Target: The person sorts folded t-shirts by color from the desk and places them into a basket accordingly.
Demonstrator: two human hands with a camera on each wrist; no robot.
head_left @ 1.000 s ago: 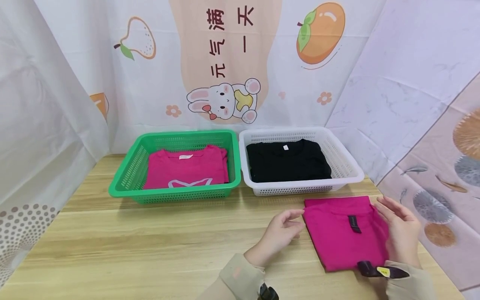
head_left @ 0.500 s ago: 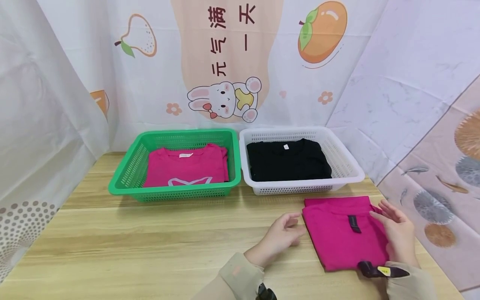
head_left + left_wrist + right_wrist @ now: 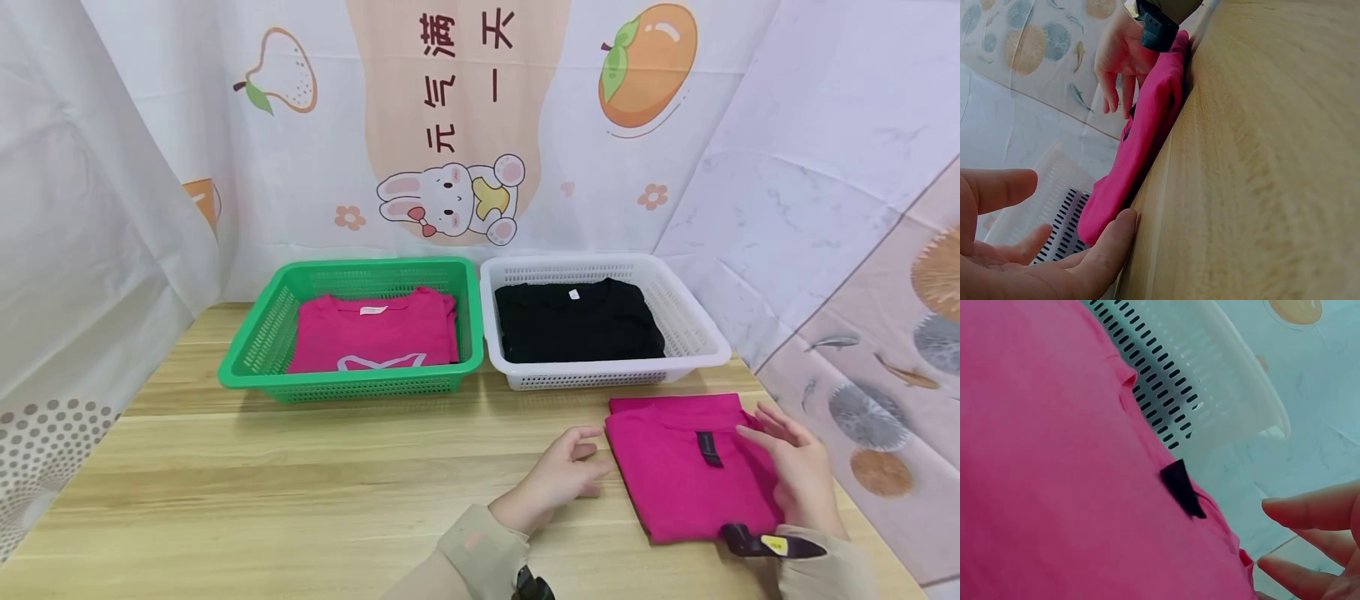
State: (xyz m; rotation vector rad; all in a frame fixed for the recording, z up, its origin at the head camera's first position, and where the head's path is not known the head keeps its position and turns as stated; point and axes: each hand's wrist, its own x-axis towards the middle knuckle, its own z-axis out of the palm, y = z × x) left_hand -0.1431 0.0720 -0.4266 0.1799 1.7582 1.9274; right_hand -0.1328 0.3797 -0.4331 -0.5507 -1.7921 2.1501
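Observation:
A folded magenta shirt [image 3: 693, 492] lies flat on the table at the right, its black neck label [image 3: 1183, 489] facing up. My left hand [image 3: 557, 477] is beside the shirt's left edge, fingers loosely bent around nothing; in the left wrist view its fingers [image 3: 1107, 250] are close to the shirt's side. At the shirt's right edge is my right hand [image 3: 804, 471], its fingers spread and relaxed. In the right wrist view those fingertips [image 3: 1275, 565] come near the collar; whether they touch it I cannot tell. Neither hand grips the cloth.
Behind, a green basket [image 3: 360, 387] holds a folded pink shirt [image 3: 375, 333]. Against its right side stands a white basket [image 3: 600, 377] with a folded black shirt [image 3: 577, 325]. A printed curtain [image 3: 300, 183] hangs behind the wooden table [image 3: 300, 483].
My right hand has shifted slightly and its fingers have moved over the shirt's right edge. The left hand has barely moved. The shirt lies as before.

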